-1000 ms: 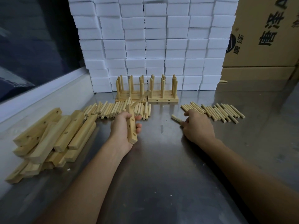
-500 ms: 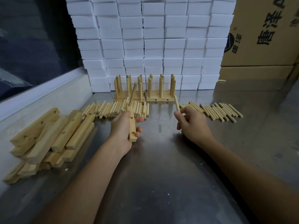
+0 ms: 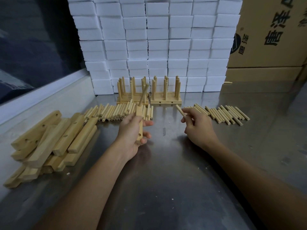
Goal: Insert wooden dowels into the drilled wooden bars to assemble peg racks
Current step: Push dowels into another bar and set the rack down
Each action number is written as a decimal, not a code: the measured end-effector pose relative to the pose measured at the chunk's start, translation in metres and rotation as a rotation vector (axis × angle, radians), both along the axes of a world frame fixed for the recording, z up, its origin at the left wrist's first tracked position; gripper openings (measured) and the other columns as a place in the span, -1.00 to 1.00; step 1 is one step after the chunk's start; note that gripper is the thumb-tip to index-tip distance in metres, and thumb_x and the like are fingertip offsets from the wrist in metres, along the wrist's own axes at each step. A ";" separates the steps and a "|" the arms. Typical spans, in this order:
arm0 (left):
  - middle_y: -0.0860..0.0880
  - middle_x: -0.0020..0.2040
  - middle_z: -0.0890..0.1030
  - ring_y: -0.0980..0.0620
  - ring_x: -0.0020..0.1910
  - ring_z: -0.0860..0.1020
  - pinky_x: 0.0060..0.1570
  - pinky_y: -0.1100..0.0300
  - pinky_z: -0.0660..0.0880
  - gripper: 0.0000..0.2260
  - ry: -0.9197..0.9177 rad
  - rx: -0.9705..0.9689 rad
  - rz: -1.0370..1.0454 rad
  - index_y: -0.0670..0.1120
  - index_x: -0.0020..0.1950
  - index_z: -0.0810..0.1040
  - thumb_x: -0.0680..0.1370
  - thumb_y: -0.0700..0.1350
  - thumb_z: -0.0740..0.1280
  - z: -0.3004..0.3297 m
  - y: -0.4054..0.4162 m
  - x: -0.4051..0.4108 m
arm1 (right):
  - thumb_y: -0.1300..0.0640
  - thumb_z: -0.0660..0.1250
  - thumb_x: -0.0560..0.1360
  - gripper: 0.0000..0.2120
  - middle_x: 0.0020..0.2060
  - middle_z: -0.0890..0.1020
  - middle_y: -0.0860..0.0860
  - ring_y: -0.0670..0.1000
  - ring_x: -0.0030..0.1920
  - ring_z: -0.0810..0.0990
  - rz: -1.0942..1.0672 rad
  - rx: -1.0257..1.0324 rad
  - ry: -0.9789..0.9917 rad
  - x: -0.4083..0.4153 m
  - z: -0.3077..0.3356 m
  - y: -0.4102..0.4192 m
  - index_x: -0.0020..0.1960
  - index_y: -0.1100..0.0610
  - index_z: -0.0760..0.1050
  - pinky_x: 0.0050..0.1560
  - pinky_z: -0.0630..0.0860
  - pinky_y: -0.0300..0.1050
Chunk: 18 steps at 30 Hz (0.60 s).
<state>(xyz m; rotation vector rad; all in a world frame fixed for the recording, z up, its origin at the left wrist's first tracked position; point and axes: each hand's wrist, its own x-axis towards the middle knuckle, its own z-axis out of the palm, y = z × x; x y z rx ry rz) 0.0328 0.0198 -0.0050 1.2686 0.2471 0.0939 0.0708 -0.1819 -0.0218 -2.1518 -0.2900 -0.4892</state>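
Observation:
My left hand grips a drilled wooden bar held on end above the metal table, with one dowel standing out of its far end. My right hand pinches a loose dowel between thumb and fingers, a hand's width to the right of the bar. A pile of drilled bars lies at the left. Loose dowels lie in one heap behind my left hand and another row to the right.
Finished peg racks stand at the back in front of a wall of white foam blocks. Cardboard boxes stand at the back right. A raised metal edge runs along the table's left side.
My right hand picked a dowel off the table and lifted it towards the bar. My left hand kept holding the bar and tilted it slightly.

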 end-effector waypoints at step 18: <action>-0.14 -0.26 0.55 0.06 -0.61 0.30 -0.66 0.32 0.12 -0.90 0.013 0.077 -0.036 -0.15 0.12 0.48 0.63 -0.21 0.23 -0.003 -0.006 0.000 | 0.12 0.25 0.64 -0.72 -0.22 0.62 -0.08 -0.14 -0.22 0.60 0.045 -0.030 -0.095 -0.009 0.000 0.010 0.33 0.02 0.51 -0.20 0.48 -0.38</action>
